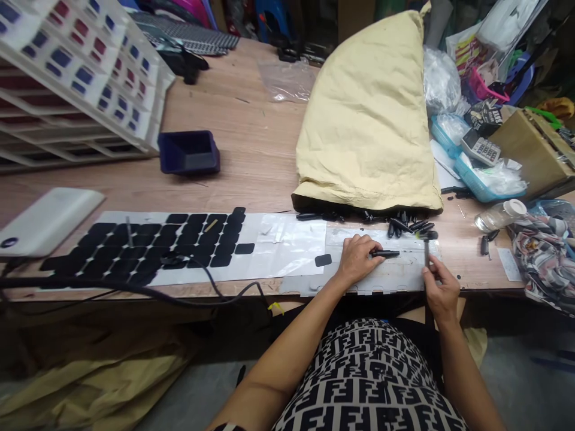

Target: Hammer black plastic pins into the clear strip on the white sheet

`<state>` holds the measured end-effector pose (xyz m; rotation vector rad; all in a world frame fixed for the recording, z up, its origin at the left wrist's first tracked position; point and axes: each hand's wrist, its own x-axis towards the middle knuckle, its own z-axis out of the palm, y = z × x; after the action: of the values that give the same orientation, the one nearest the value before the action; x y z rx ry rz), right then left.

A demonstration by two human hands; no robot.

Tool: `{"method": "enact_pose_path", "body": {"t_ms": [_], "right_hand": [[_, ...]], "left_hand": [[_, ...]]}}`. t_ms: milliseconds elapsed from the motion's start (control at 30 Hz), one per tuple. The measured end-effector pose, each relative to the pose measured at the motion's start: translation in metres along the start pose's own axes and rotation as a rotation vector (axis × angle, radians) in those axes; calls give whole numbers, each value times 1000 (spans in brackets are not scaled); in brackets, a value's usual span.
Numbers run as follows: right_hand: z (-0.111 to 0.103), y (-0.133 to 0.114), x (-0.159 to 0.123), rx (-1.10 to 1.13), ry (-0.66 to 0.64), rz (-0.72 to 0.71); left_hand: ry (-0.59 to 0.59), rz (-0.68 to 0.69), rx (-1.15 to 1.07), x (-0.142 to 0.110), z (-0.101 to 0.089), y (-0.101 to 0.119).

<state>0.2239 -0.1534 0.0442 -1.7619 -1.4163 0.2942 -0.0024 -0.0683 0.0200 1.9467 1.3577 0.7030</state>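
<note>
My left hand is closed on one end of a slim black rod-shaped piece, which lies along a grey-white board at the table's front edge. To its right, my right hand grips the long dark handle of a hammer-like tool. The tool's short head sits crosswise at the top and has a yellowish patch. Just beyond my hands, several small black cylindrical pieces lie in a loose pile at the mouth of a large beige sack.
Black rounded patches cover a white sheet to the left, with a black cable across the front edge. A dark blue bin and a white crate stand behind. At right are a small bottle and blue baskets.
</note>
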Motion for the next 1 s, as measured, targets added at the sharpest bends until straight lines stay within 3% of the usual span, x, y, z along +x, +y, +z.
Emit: {"method": "enact_pose_path", "body": {"t_ms": [100, 167, 333, 533, 700, 1000], "right_hand": [[-2, 24, 19, 56, 160, 115], [-2, 37, 26, 142, 190, 170], [2, 49, 27, 196, 136, 210], [1, 47, 24, 184, 106, 222], [3, 46, 23, 178, 104, 207], [4, 48, 20, 153, 98, 183]], "left_hand": [[-14, 23, 10, -1, -2, 0], [-26, 59, 17, -1, -3, -1], [-93, 295, -34, -12, -4, 0], [-245, 616, 68, -55, 10, 13], [-213, 656, 320, -67, 21, 14], [-162, 683, 434, -68, 27, 12]]}}
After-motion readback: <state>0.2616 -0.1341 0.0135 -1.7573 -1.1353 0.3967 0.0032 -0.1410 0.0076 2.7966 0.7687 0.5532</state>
